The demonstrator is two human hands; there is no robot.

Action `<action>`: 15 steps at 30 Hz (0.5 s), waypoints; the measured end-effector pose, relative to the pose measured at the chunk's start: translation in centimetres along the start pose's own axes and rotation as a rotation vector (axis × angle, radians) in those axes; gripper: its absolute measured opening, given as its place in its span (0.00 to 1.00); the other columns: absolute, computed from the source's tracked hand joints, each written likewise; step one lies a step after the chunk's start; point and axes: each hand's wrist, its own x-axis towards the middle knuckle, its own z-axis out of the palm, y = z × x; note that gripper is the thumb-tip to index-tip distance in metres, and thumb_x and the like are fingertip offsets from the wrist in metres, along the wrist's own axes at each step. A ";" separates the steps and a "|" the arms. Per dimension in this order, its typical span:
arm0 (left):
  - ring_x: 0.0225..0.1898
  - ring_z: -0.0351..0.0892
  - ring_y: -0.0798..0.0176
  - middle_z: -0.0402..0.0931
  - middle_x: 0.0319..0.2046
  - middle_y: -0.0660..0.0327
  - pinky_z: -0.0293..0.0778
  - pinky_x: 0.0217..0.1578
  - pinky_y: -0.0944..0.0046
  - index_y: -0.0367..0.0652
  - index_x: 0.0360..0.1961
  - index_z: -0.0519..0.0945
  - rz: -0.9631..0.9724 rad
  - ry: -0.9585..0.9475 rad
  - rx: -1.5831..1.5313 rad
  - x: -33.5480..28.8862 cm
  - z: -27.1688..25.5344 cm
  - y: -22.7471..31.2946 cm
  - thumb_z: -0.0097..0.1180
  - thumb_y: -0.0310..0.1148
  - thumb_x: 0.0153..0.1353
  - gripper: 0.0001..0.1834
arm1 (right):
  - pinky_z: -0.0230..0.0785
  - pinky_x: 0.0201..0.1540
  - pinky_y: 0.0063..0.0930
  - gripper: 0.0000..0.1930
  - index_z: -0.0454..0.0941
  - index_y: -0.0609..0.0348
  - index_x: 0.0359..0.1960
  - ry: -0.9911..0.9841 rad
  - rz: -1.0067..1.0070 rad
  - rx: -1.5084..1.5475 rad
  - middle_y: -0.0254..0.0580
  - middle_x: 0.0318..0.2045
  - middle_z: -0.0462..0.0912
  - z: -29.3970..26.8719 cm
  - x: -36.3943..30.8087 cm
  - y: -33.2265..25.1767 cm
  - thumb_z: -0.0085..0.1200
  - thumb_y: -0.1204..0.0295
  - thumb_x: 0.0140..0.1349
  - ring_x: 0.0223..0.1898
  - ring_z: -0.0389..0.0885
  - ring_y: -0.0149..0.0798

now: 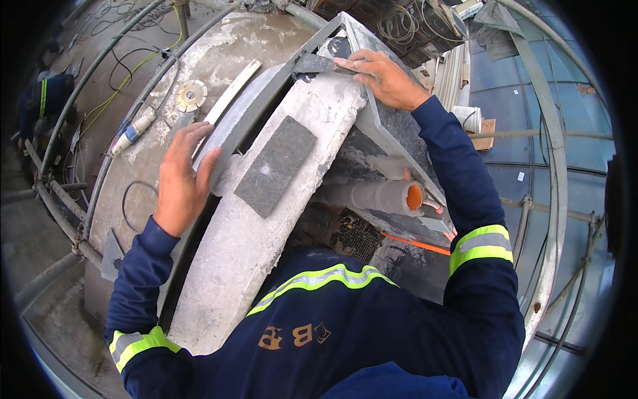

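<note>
My right hand [385, 78] reaches to the far end of a pale, rough ledge [212, 279]. Its fingers and thumb close on the right end of a small dark grey stone strip [315, 64], which lies across the ledge's far end. A flat rectangular grey stone piece [276, 166] rests on the middle of the ledge. At the left, my left hand [185, 174] is beside a long grey stone panel [243, 120] and the lower end of a pale strip [232, 90]. Its thumb and fingers are apart, and its palm is hidden.
An angle grinder [136, 130] with a round disc lies left on the dusty surface [226, 46]. An orange-lined pipe [413, 196] juts out right of the ledge. Metal scaffold tubes [555, 199] curve around both sides. A white bucket [467, 118] stands right; another person [50, 100] crouches far left.
</note>
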 end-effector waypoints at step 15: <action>0.57 0.81 0.43 0.80 0.55 0.46 0.75 0.58 0.52 0.35 0.54 0.81 0.042 -0.060 0.160 -0.1 -0.4 0.3 0.62 0.28 0.67 0.16 | 0.67 0.61 0.42 0.25 0.75 0.43 0.70 -0.184 0.116 -0.126 0.44 0.54 0.74 -0.5 -1.5 -2.7 0.55 0.74 0.71 0.55 0.73 0.50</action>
